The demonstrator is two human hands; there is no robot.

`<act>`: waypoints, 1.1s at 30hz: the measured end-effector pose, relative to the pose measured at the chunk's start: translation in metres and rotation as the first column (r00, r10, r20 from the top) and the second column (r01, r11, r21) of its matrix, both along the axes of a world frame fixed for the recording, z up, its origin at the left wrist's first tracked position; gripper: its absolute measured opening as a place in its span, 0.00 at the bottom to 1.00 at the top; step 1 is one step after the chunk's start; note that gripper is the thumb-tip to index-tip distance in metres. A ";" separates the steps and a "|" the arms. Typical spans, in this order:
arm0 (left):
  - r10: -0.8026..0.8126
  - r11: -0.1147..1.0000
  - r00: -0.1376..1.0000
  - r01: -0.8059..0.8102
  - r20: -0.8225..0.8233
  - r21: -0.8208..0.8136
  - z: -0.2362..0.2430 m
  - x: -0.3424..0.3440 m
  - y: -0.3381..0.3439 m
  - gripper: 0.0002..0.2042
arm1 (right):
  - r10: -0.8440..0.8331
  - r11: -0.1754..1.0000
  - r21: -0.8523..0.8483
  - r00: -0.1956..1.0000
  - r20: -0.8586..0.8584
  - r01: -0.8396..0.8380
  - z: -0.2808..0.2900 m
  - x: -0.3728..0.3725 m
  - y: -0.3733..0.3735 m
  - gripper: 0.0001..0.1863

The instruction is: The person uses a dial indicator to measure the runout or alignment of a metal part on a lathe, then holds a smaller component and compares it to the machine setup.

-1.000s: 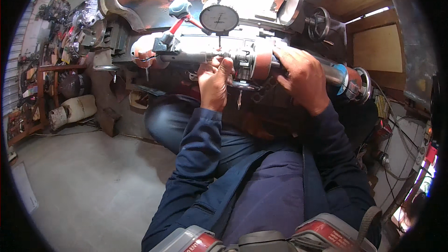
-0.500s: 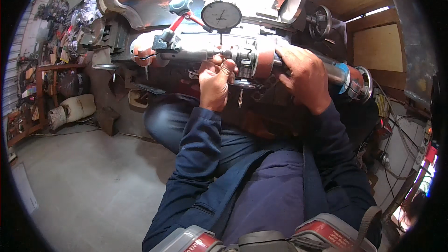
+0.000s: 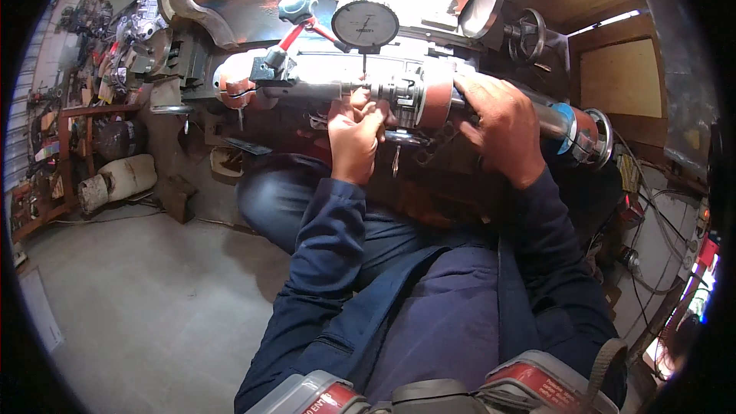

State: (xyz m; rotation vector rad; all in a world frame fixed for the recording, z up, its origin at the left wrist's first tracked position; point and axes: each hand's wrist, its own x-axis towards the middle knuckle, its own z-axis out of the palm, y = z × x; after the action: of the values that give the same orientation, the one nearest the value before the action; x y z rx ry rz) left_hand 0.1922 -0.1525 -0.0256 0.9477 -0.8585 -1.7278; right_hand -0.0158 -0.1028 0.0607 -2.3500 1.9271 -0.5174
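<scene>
the left hand pinches the shaft at upper centre, fingers curled at the collar. the right hand wraps closed around the same shaft just right of its red-brown sleeve. 1 dial gauge stands above, stem touching the shaft.

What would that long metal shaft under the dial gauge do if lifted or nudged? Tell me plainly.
The shaft is thick bare metal, so probably heavy and stiff. Being round, it would likely roll if nudged. The left hand pinches near its middle while the right hand wraps over it. The dial gauge looks fragile.
</scene>
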 end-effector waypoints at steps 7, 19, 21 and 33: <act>0.058 0.998 0.998 -0.058 0.000 0.029 0.003 -0.002 -0.001 0.11 | 0.004 1.000 -0.006 1.000 0.002 -0.004 0.001 0.001 -0.001 0.31; 0.030 0.998 0.999 -0.028 -0.044 0.050 -0.001 -0.002 0.000 0.14 | 0.008 1.000 -0.011 1.000 0.002 -0.007 0.000 0.000 -0.001 0.31; 0.016 0.999 0.998 -0.013 -0.066 0.049 -0.002 -0.001 0.000 0.14 | 0.004 1.000 -0.011 1.000 -0.003 -0.005 0.001 0.001 0.000 0.31; -0.011 1.000 0.999 0.011 -0.046 0.019 -0.001 -0.004 0.000 0.08 | 0.020 0.999 0.028 1.000 -0.007 -0.020 0.002 -0.002 -0.002 0.30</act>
State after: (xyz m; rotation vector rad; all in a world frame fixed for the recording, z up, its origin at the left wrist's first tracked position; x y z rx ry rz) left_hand 0.1882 -0.1528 -0.0269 0.9138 -0.8204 -1.7632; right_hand -0.0176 -0.1052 0.0624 -2.3550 1.8992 -0.4779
